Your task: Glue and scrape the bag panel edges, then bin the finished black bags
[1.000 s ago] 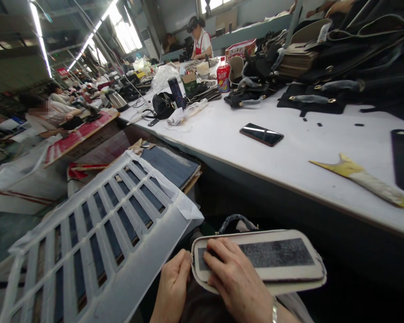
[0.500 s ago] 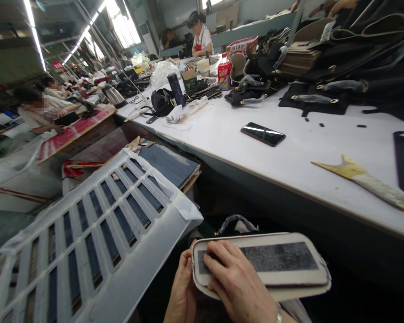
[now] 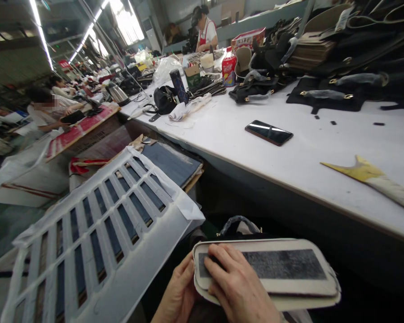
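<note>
A handbag is at the bottom centre, its pale oblong base turned up towards me. A dark rectangular strip runs along the middle of that base. The bag's dark handle, in clear wrap with gold-coloured fittings, shows beyond the far edge. My left hand grips the left end of the bag at its rim, with some fingertips hidden behind it. Across the left part of the base lies my right hand, its bent fingers pressed on the strip and its thumb at the near edge.
A pale slatted plastic rack stands close on my left. The white table ahead holds a phone, a yellow-and-white pointed piece, a red bottle and black bag parts. Co-workers sit further back.
The view has turned slightly, so the table and rack appear a little further right. The bag's right end sits slightly lower and further right. Both hands keep nearly the same hold.
</note>
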{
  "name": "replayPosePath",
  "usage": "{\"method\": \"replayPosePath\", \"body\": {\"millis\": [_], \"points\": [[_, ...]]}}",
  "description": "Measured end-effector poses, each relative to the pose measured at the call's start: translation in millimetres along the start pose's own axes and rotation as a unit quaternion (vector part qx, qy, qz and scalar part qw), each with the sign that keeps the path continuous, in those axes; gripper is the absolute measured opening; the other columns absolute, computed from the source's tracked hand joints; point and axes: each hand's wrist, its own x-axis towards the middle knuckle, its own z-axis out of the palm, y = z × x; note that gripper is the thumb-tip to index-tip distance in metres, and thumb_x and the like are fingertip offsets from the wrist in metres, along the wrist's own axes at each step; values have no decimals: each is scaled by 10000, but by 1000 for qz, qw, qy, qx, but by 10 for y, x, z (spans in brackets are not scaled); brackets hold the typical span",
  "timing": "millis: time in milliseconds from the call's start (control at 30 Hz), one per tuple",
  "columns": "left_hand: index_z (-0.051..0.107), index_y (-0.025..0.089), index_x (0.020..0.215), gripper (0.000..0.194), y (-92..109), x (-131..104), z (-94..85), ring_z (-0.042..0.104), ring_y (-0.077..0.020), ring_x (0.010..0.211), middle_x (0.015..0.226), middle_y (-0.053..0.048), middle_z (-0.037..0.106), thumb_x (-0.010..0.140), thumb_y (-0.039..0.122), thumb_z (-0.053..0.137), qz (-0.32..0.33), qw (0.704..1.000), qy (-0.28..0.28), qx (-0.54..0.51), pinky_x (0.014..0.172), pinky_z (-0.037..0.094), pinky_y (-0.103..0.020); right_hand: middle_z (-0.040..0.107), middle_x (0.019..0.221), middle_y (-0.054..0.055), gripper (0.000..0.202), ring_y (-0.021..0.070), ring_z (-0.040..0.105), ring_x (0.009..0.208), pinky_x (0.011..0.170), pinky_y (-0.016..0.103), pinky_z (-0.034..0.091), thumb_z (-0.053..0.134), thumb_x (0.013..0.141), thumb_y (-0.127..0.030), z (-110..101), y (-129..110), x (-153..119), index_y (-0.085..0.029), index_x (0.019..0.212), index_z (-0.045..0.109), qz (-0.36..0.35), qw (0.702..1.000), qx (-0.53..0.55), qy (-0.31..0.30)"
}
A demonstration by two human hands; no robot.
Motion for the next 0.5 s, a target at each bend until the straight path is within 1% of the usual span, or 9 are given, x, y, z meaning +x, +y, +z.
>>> {"method": "replayPosePath", "body": {"millis": [133, 267, 333, 433, 500], "points": [[680, 231, 1187, 371, 172, -55, 140, 648, -232, 1004, 1061, -89, 702, 825, 302, 711, -23, 998, -7, 52, 917, 496, -358, 630, 1151, 24, 386, 244, 555, 1046, 928, 389, 498, 686, 698, -8, 46, 52, -22, -214, 1021, 635, -14, 999, 1, 31], [639, 238, 1250, 427, 284, -66, 191, 666, -222, 890, 1095, -103, 687, 836, 325, 693, -41, 990, -1, 137, 731, 546, -316, 646, 1141, 22, 424, 243, 577, 1022, 888, 355, 509, 735, 660, -30, 102, 95, -16, -216, 1026, 633, -39, 997, -9, 69], [617, 239, 1279, 471, 329, -64, 200, 661, -231, 891, 1123, -109, 674, 829, 355, 696, -43, 981, 5, 190, 663, 547, -294, 654, 1131, 28, 421, 245, 593, 992, 848, 348, 518, 736, 654, -42, 146, 116, -3, -211, 1026, 632, -49, 995, -18, 83], [577, 238, 1323, 500, 389, -48, 203, 647, -246, 958, 1161, -106, 659, 850, 374, 667, -48, 968, -2, 246, 680, 551, -295, 666, 1105, 32, 408, 249, 608, 955, 798, 345, 519, 718, 666, -61, 206, 141, 9, -208, 1037, 631, -56, 991, -26, 117], [556, 247, 1342, 497, 420, -23, 193, 649, -235, 951, 1188, -94, 651, 870, 372, 643, -57, 961, -8, 271, 711, 554, -310, 667, 1106, 36, 400, 248, 610, 958, 795, 339, 515, 692, 694, -69, 216, 148, 10, -208, 1064, 626, -58, 990, -27, 124]]}}
